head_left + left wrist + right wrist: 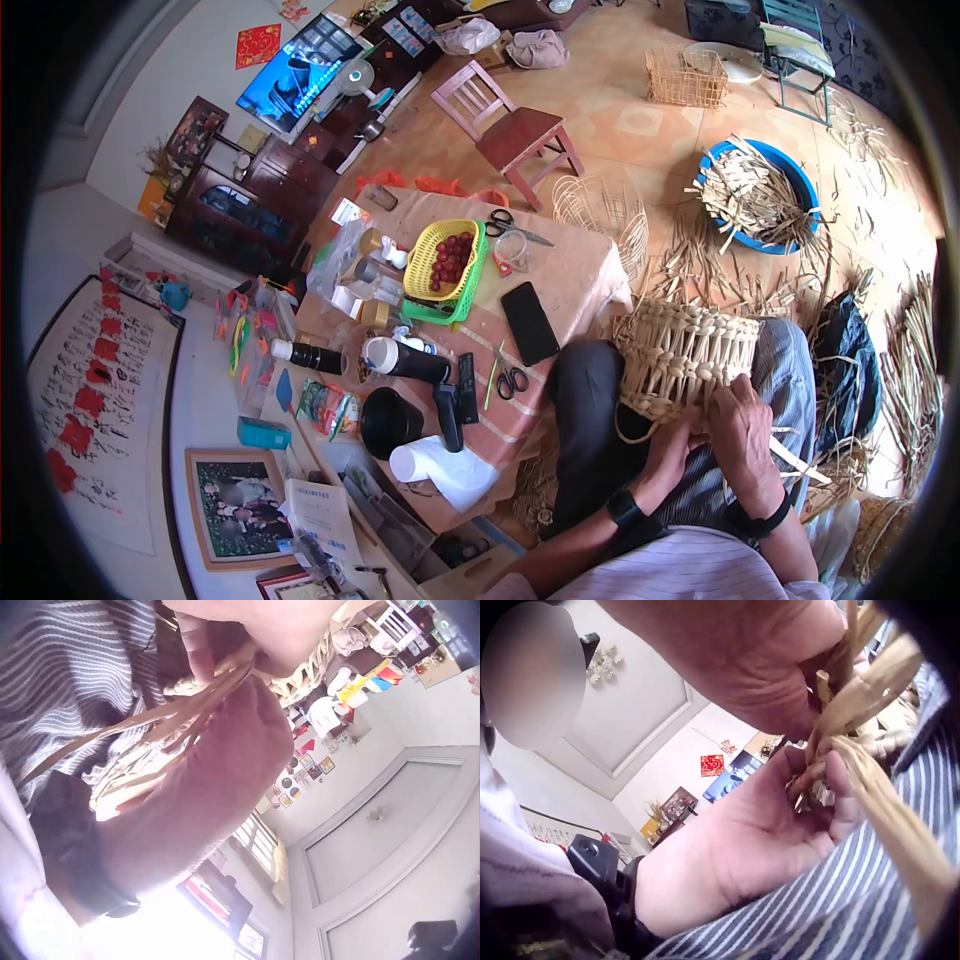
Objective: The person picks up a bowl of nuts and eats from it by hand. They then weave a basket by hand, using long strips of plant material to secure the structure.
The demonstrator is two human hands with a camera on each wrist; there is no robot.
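A woven basket point(690, 345) of pale, dried plant strips rests on the person's lap in the head view, with an openwork side of knotted strands. Both hands meet at its near edge. My left hand point(780, 832) pinches a twisted strip, thumb and fingers curled about it. Close above it, my right hand point(741, 438) grips the strips at the same spot, its fingertips partly hidden. Loose strip ends point(142, 720) trail from between the hands across the striped cloth on the lap. A long flat strip point(896, 817) slants down beside the left fingers in the right wrist view.
Left of the lap stands a table point(590, 265) with scissors point(512, 382), a phone point(530, 322) and a yellow basket point(420, 262) of red fruit. A blue tub point(812, 190) of dried strips, a wire basket point(685, 80) and a wooden chair point(515, 135) stand on the floor.
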